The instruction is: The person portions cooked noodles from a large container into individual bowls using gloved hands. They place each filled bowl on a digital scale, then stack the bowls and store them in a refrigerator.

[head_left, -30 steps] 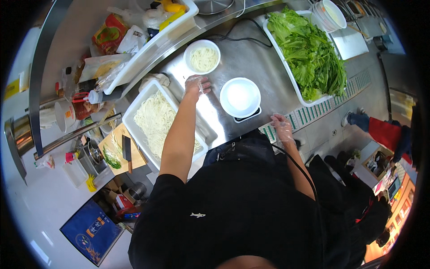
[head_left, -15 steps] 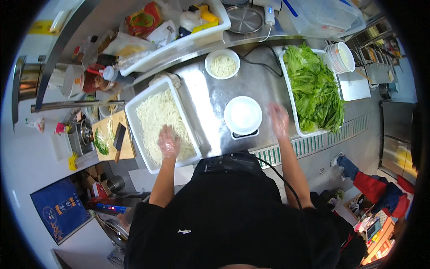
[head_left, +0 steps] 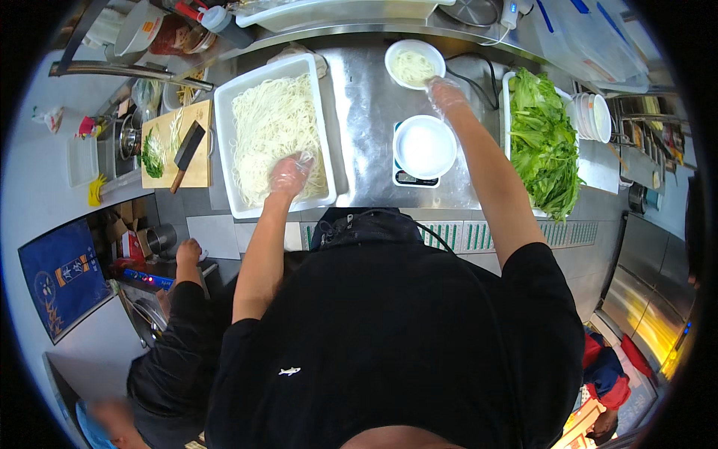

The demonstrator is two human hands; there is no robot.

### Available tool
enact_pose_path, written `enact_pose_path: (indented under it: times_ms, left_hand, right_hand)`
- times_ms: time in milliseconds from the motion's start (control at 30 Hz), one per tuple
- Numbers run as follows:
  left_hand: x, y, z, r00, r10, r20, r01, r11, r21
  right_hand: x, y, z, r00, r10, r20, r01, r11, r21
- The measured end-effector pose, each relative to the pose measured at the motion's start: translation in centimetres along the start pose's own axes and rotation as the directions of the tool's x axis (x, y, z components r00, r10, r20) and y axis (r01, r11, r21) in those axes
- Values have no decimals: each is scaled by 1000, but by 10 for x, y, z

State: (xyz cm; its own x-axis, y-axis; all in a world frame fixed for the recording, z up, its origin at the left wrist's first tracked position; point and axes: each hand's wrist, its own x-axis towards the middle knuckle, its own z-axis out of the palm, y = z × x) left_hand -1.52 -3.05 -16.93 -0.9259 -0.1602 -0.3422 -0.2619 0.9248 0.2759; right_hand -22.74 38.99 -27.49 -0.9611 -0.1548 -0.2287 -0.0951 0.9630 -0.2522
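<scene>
My left hand [head_left: 290, 173], in a clear glove, is down in the white tray [head_left: 223, 142] of pale noodles [head_left: 269, 123], with its fingers closed on a clump of them. My right hand [head_left: 446, 93], also gloved, reaches across to the near rim of a small white bowl [head_left: 413, 63] holding a portion of noodles. Whether it grips the bowl is unclear. Between my hands an empty white bowl [head_left: 424, 146] sits on a small kitchen scale [head_left: 407, 178].
A tray of green lettuce [head_left: 542, 142] lies at the right, with stacked white bowls [head_left: 594, 116] beyond it. Left of the noodle tray are a wooden cutting board [head_left: 196, 168] with a cleaver [head_left: 187, 150] and chopped greens. Another person [head_left: 176, 329] crouches at the lower left.
My left hand moved right within the noodle tray and closed on noodles. My right hand went from near the counter's front edge up to the small noodle bowl.
</scene>
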Motion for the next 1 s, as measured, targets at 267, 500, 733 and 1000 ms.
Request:
enact_pose_path:
  times_ms: [267, 500, 733, 1000]
  left_hand:
    - [-40, -16, -15, 923, -20, -385, -133, 920, -368]
    - [-11, -33, -51, 892, -127, -433, -193, 759, -622]
    - [23, -9, -50, 857, -503, 113, 9, -204, -979]
    - [23, -48, -73, 838, -457, 299, 143, -345, -928]
  right_hand:
    - [-64, 50, 28, 978, 94, -188, -118, 986, -118]
    - [-122, 43, -56, 947, 238, -214, -162, 933, 323]
    - [-258, -15, -1, 628, 774, -75, -280, 315, 907]
    - [-268, -17, 141, 681, 690, 246, -696, 503, 513]
